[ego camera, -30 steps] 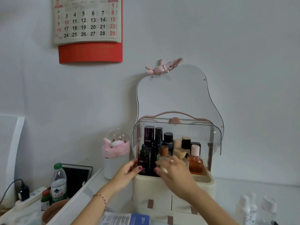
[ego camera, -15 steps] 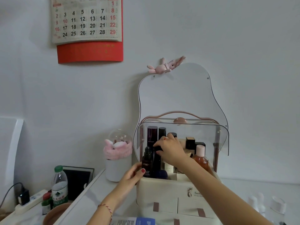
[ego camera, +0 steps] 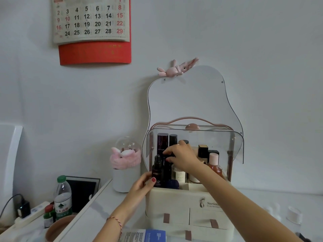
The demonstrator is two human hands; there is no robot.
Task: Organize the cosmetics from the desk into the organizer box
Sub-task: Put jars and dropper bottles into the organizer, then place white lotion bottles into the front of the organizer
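Inside the organizer box (ego camera: 176,199), the right hand (ego camera: 181,157) pinches a slim black bottle (ego camera: 167,169). Just left, the left hand (ego camera: 141,185) grips a dropper bottle (ego camera: 157,172).

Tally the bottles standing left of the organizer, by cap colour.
Green-capped bottle: 1
Red-capped bottle: 1
Total: 2
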